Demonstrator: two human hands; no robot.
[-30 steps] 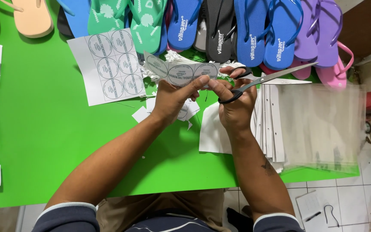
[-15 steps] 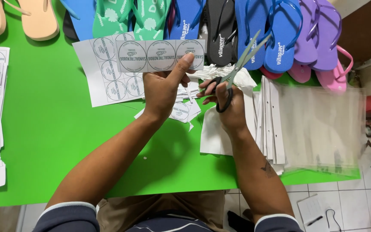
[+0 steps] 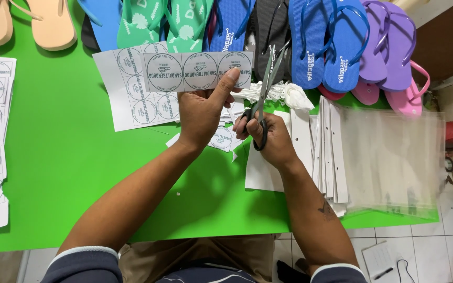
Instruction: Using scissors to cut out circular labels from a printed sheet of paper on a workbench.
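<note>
- right hand (image 3: 271, 137) grips black-handled scissors (image 3: 265, 91), fingers through the loops; blades slightly parted, tips pointing up and away.
- left hand (image 3: 201, 112) pinches a label strip (image 3: 197, 71), thumb pressed on its lower right edge; forearm runs up from lower left.
- strip lies level, long axis left-right; its right end is just left of the blades, so the scissors meet it crosswise.
- beyond the strip: a label sheet (image 3: 127, 91) on the green table (image 3: 69, 173), then a row of sandals (image 3: 310, 36).

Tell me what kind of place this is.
Probably a small workshop for labelling and packing sandals: a row of coloured flip-flops lines the green table, the left hand holds a strip of round labels, the right hand scissors, beside clear bags.
</note>
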